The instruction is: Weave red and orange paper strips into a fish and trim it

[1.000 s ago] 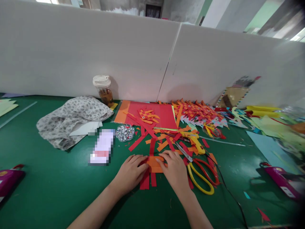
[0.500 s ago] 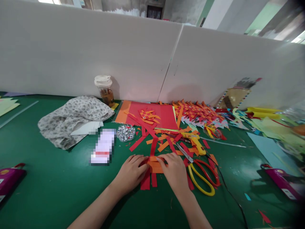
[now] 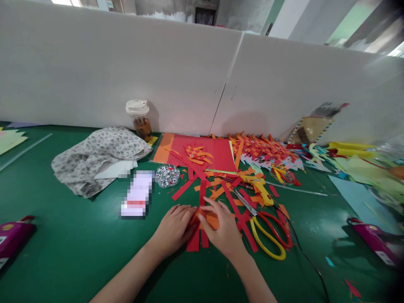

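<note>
1. The left hand [image 3: 176, 229] rests at 9 o'clock of the orange paper piece [image 3: 211, 219], fingers curled; whether it pinches or presses, I cannot tell.
2. The right hand [image 3: 223, 229] reaches in from 3 o'clock, thumb and fingers somewhat apart over the paper; its grip is unclear.
3. The orange piece lies between them, its left end hidden. Its visible part slants roughly from 10 to 4 o'clock; the full long axis is hard to make out.
4. Red strips [image 3: 193, 242] point out towards 6 o'clock, another red strip [image 3: 203, 192] towards 12; their middles are covered.
5. Scissors [image 3: 271, 235] lie at 3 o'clock, blades towards 10.
6. A yellow glue gun [image 3: 261, 189] lies at 2 o'clock.
7. At 10 o'clock, a phone [image 3: 138, 194] is pixelated.
8. At 9 o'clock, the frame edge cuts off a purple object [image 3: 14, 240].
</note>
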Available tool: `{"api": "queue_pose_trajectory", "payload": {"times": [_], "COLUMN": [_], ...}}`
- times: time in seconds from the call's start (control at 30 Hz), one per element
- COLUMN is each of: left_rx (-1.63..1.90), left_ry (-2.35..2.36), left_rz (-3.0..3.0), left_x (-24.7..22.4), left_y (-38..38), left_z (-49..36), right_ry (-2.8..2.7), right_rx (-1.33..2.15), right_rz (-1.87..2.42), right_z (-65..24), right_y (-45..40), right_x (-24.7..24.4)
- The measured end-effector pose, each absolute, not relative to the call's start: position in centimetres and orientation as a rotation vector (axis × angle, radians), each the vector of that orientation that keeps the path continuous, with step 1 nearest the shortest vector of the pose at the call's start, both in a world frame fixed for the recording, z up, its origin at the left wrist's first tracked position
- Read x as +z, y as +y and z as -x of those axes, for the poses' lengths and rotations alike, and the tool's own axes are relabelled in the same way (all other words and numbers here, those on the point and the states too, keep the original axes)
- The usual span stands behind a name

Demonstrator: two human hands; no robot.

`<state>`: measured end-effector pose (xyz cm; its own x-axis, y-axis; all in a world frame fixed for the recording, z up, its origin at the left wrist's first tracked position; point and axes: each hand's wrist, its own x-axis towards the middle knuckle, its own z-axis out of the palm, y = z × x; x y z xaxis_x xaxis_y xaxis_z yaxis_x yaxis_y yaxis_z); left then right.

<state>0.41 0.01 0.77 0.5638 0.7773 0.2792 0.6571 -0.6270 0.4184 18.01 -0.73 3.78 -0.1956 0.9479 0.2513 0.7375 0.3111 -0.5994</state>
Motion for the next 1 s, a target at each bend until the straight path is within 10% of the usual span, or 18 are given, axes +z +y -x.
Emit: {"api": "queue_pose_trajectory", "payload": {"times": [0.43, 1.0], "left_rx": [0.722, 0.692], "left_ry": [1.248, 1.208], "left_rz": [-2.524, -2.576], "left_x": [0.7, 0.7], "left_y": [0.2, 0.1], "left_z": [-0.1, -0.1], "right_ry": [-1.84, -2.068], "right_rx": [0.931, 0.332], "right_rz": [1.327, 1.687], "right_z": [-17.3, -21.7], "right_y": [-1.1, -2.1], "right_x": [2.2, 2.3]}}
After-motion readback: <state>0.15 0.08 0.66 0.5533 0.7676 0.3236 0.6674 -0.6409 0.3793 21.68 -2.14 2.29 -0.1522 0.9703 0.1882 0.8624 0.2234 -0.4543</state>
